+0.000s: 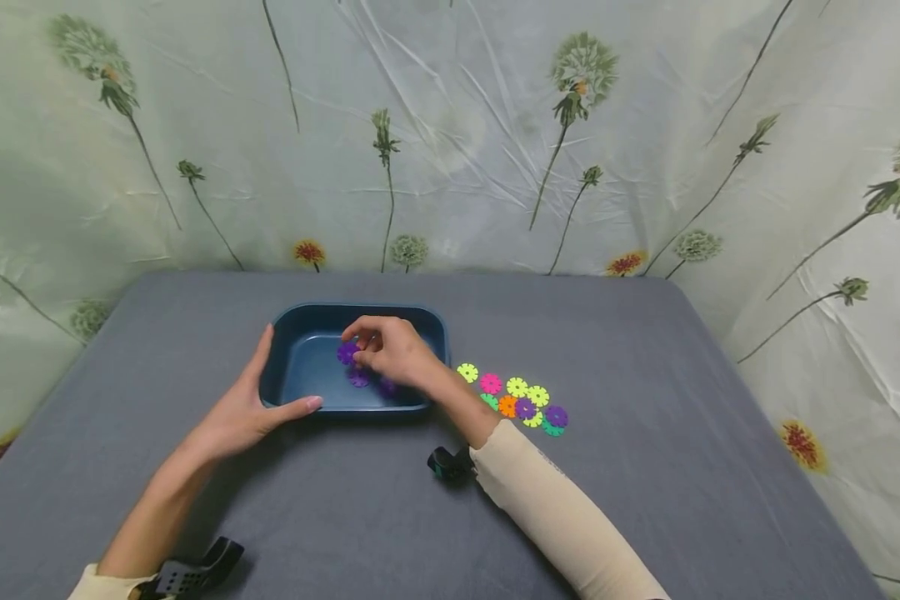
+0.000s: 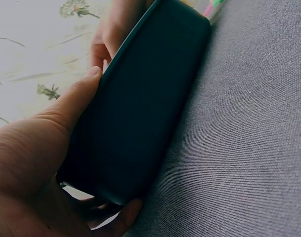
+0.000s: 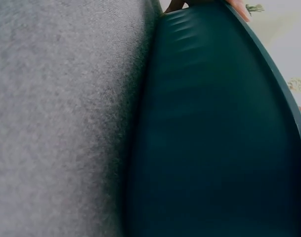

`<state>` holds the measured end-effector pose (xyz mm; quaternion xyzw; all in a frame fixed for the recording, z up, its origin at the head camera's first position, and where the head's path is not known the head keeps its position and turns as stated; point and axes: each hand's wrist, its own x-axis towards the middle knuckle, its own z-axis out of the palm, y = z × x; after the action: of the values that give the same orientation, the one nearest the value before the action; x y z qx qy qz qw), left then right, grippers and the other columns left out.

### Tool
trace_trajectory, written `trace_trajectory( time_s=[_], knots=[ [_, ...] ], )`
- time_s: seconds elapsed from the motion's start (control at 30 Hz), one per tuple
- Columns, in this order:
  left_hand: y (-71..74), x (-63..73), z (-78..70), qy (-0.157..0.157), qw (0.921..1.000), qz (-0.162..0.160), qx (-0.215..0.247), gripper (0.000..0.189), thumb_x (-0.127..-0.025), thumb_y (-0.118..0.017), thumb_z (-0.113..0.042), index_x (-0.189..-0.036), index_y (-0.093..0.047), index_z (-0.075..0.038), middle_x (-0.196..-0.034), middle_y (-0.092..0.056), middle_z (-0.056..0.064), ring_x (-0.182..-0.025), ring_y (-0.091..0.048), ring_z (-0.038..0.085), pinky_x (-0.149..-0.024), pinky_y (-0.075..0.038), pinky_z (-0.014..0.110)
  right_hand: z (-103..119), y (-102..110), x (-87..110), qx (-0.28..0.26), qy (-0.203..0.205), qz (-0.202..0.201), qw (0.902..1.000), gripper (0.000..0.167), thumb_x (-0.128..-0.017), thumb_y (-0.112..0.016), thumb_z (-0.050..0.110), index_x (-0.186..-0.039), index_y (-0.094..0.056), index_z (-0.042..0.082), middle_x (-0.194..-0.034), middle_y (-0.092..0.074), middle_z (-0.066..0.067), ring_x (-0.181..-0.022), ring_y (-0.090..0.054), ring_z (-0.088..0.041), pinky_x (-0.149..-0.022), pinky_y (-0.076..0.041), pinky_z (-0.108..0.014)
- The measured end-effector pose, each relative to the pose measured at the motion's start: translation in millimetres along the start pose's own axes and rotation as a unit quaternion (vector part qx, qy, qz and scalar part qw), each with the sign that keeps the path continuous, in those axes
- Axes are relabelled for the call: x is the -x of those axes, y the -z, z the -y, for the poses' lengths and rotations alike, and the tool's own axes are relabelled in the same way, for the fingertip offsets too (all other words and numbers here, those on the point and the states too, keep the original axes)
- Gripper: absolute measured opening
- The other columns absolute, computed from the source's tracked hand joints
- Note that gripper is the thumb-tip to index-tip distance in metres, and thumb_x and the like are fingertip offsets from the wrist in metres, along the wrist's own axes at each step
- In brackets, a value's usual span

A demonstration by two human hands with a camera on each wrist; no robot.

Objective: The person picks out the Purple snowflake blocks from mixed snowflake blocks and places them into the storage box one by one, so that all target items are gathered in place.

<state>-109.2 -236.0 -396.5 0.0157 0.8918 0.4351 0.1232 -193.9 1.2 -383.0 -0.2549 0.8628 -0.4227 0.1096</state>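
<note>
A blue rectangular plastic tub (image 1: 307,367) stands on the table. My left hand (image 1: 236,412) grips its left end, thumb over the front rim and fingers round the side. The left wrist view shows that thumb against the rim of the tub (image 2: 135,103). My right hand (image 1: 397,350) is over the tub, pinching a purple notched disc (image 1: 347,353) between thumb and fingers. Below it, purple discs (image 1: 358,377) lie inside the tub, partly hidden by the hand. In the right wrist view the tub's outer wall (image 3: 214,123) fills much of the picture.
Right of the tub lies a loose group of notched discs: yellow (image 1: 517,387), pink (image 1: 491,383), orange (image 1: 507,406), purple (image 1: 557,416) and green ones, some overlapping. A grey cloth (image 1: 645,467) covers the table. Behind it hangs a dandelion-print curtain (image 1: 465,167).
</note>
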Motion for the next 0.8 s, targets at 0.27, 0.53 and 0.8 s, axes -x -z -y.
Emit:
trace_trajectory(
  time_s=[0.27, 0.53, 0.8],
  knots=[
    [1.2, 0.6, 1.8, 0.003, 1.0, 0.0, 0.0, 0.126, -0.092, -0.077, -0.049, -0.162, 0.027, -0.031, -0.174, 0.018, 0.02, -0.156, -0.002, 0.061, -0.114, -0.017, 0.084, 3, -3, -8.8, -0.009, -0.006, 0.01, 0.9999, 0.024, -0.096, -0.074, 0.006, -0.118, -0.076, 0.016, -0.1, -0.07, -0.002, -0.081, -0.067, -0.008, -0.07, -0.052, -0.016],
    [1.1, 0.0, 0.5, -0.004, 1.0, -0.002, -0.001, 0.125, -0.092, -0.077, -0.048, -0.163, 0.026, -0.033, -0.174, 0.016, 0.021, -0.156, -0.005, 0.061, -0.113, -0.019, 0.084, 6, -2, -12.0, 0.017, -0.007, 0.015, 0.9997, 0.027, -0.094, -0.075, 0.003, -0.119, -0.076, 0.014, -0.099, -0.069, -0.003, -0.079, -0.063, -0.008, -0.067, -0.05, -0.015],
    [-0.4, 0.2, 1.7, -0.004, 1.0, 0.0, 0.0, 0.125, -0.093, -0.076, -0.048, -0.163, 0.026, -0.032, -0.174, 0.016, 0.023, -0.155, -0.005, 0.063, -0.113, -0.018, 0.084, 6, -3, -16.0, 0.035, -0.014, 0.025, 0.999, 0.028, -0.095, -0.073, 0.003, -0.121, -0.076, 0.014, -0.1, -0.067, -0.003, -0.079, -0.061, -0.009, -0.067, -0.049, -0.015]
  ],
)
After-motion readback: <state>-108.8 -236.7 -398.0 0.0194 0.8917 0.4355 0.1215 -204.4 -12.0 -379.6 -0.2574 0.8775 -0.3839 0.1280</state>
